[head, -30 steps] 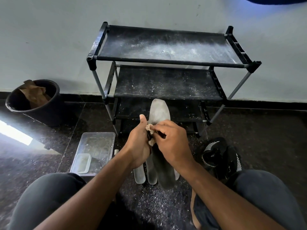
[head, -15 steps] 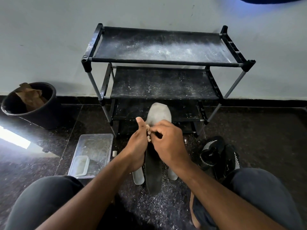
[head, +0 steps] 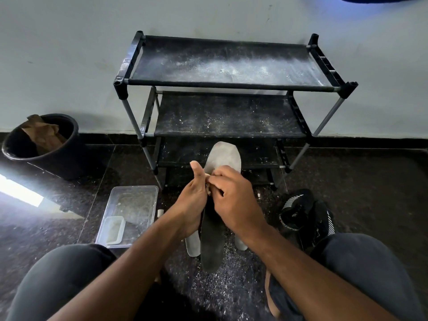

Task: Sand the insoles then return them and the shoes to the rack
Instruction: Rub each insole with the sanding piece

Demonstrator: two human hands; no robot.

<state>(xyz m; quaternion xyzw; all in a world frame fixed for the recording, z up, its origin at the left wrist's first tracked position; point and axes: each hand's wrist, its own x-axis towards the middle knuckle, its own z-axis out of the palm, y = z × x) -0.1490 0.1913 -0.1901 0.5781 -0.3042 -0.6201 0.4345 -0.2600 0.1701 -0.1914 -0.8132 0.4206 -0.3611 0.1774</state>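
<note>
Left hand (head: 193, 200) grips the long grey foam insole (head: 215, 230) at mid-length, thumb up, fingers hidden behind it. Right hand (head: 234, 200) curls its fingers on a small tan sanding scrap (head: 208, 189) pressed to the insole's left edge. The insole is held lengthwise in front of the dusty black three-tier shoe rack (head: 231, 66); black knit shoes (head: 305, 214) lie on the floor at right.

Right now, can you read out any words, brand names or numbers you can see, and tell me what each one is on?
White lettering on the collar and side of the black shoes: there, but too small and blurred to read.
Shoe rack, clear plastic box, black bin, and the insole held by the left hand and right hand: no text visible.
</note>
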